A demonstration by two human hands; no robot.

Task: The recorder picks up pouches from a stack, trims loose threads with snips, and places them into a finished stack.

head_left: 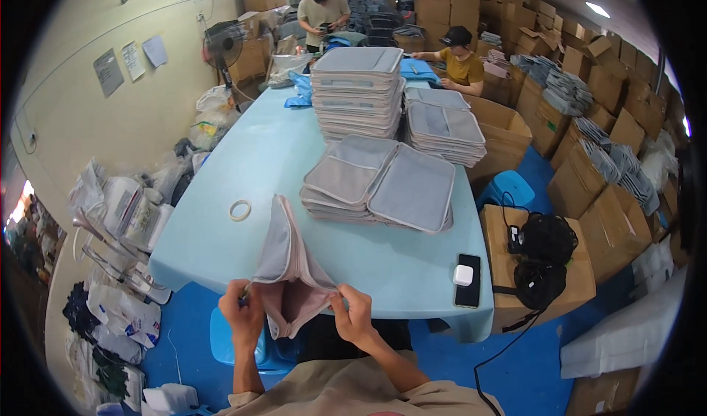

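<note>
A grey and pink fabric zip pouch is held over the near edge of the table, its mouth spread and its pink lining showing. My left hand is closed at the pouch's left edge; a small dark thing shows by its fingers, too small to name. With thumb and fingers, my right hand pinches the opposite edge. Beyond the pouch lies a low pile of similar grey pouches, some opened out flat. Behind it rise a tall stack of pouches and a shorter stack.
On the pale blue table lie a tape roll and a phone with a white case on it. Bags line the left wall. Cardboard boxes and a black cage fan stand right. Two people work at the far end.
</note>
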